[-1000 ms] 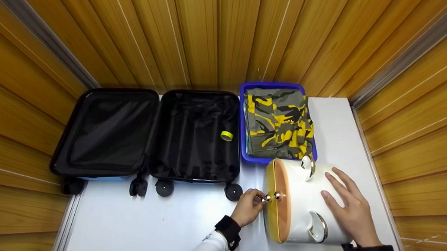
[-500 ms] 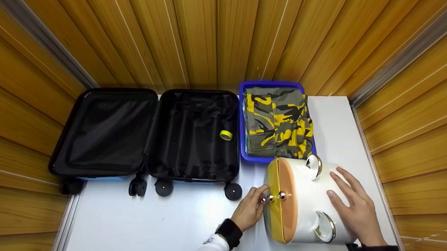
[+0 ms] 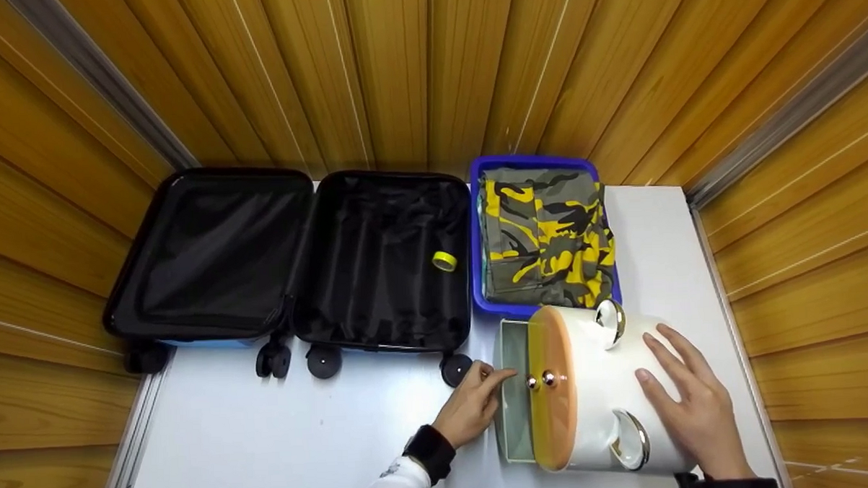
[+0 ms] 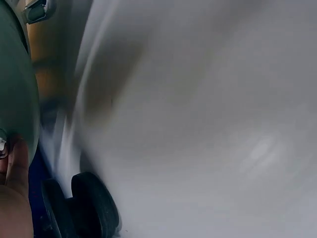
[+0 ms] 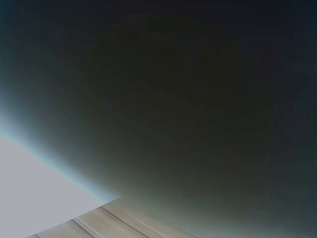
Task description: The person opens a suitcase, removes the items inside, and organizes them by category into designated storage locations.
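A white drawer cabinet (image 3: 612,389) with gold-rimmed ears stands at the right in the head view. Its orange drawer (image 3: 564,420) and yellow drawer (image 3: 541,428) are closed, each with a shiny knob. The green drawer (image 3: 517,432) below them stands pulled out to the left. My left hand (image 3: 468,405) is at the front of that drawer; in the left wrist view its fingers (image 4: 19,163) hold the drawer's knob (image 4: 2,143), partly cut off by the frame. My right hand (image 3: 692,408) rests on the cabinet's white top with fingers spread. The right wrist view is mostly dark.
An open black suitcase (image 3: 211,259) lies at the left and middle, its wheels (image 3: 324,361) facing me. A yellow tape roll (image 3: 445,261) is in its right half. Behind the cabinet, a blue basket (image 3: 480,271) holds folded camouflage clothing (image 3: 542,233).
The green drawer has slid out leftward from under the yellow one, drawn by my left hand. The cabinet has shifted slightly right. My right hand stays on top of it.
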Tool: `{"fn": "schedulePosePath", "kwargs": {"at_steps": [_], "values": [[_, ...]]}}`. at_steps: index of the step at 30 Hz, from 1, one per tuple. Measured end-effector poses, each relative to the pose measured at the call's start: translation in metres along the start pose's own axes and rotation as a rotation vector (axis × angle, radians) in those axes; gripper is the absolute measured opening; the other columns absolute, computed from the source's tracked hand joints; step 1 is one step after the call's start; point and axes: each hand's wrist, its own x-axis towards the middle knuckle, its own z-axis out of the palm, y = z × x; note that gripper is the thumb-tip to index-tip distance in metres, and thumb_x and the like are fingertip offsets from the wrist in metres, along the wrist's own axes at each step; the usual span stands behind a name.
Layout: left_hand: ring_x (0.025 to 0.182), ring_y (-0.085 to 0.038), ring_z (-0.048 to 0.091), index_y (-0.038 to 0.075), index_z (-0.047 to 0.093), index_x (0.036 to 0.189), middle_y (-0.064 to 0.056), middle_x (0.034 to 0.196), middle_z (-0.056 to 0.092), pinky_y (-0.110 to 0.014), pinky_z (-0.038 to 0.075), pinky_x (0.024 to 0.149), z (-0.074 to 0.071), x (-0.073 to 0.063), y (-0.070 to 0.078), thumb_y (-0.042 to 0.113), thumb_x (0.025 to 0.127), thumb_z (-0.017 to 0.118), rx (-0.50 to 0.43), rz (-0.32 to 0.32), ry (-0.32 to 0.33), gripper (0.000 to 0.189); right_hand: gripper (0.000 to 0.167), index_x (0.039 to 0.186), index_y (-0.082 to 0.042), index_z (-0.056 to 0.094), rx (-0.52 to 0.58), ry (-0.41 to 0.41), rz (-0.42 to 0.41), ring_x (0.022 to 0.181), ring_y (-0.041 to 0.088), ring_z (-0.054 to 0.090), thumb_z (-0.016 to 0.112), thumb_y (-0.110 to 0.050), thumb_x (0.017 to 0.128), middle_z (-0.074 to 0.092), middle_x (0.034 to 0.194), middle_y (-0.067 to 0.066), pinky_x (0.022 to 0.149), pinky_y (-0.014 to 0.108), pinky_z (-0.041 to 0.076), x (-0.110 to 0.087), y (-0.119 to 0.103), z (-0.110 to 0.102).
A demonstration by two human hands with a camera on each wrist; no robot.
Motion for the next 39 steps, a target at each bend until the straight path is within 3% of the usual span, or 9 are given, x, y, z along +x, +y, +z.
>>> {"fn": "schedulePosePath", "kwargs": {"at_steps": [8,14,27,33,39], "values": [[0.093,-0.015,0.059,0.016,0.064,0.132,-0.007,0.111,0.051,-0.027,0.055,0.083,-0.021,-0.015,-0.005,-0.004,0.092,0.062,-0.042,-0.065,-0.038,0.045,0.06,0.144,-0.018,0.064,-0.013,-0.014,-0.034,0.144,-0.007,0.034,0.081,-0.008,0.088,0.052,0.155,0.009,0.112,0.007,0.024,0.0,0.005,-0.001],[0.087,-0.012,0.055,0.017,0.064,0.125,-0.005,0.107,0.049,-0.023,0.052,0.077,-0.033,-0.016,-0.009,-0.003,0.09,0.064,-0.026,-0.056,-0.064,0.041,0.06,0.144,-0.02,0.064,-0.009,-0.013,-0.018,0.144,-0.005,0.034,0.08,-0.007,0.088,0.051,0.156,0.007,0.112,0.008,0.024,-0.001,0.004,-0.003],[0.087,-0.012,0.061,0.014,0.061,0.13,-0.003,0.109,0.053,-0.022,0.055,0.076,-0.03,-0.022,-0.014,-0.003,0.092,0.068,-0.035,-0.079,-0.027,0.042,0.062,0.144,-0.017,0.064,-0.017,-0.017,-0.013,0.145,-0.006,0.033,0.08,-0.005,0.086,0.05,0.158,0.009,0.113,0.009,0.023,-0.006,0.018,-0.018],[0.084,-0.013,0.063,0.015,0.059,0.14,-0.001,0.107,0.059,-0.027,0.056,0.071,-0.03,-0.024,-0.012,0.005,0.095,0.072,0.081,-0.086,0.019,0.048,0.062,0.142,-0.016,0.066,-0.018,0.018,-0.061,0.144,-0.005,0.036,0.082,-0.004,0.084,0.052,0.155,0.012,0.11,0.006,0.025,-0.006,0.018,-0.017],[0.088,-0.016,0.064,0.013,0.062,0.136,0.001,0.105,0.064,-0.032,0.056,0.072,-0.047,-0.014,-0.013,0.014,0.085,0.081,0.222,-0.021,0.104,0.054,0.062,0.143,-0.017,0.065,-0.029,0.018,-0.042,0.145,-0.005,0.034,0.082,-0.005,0.084,0.051,0.156,0.009,0.109,0.006,0.024,-0.007,0.017,-0.016]]}}
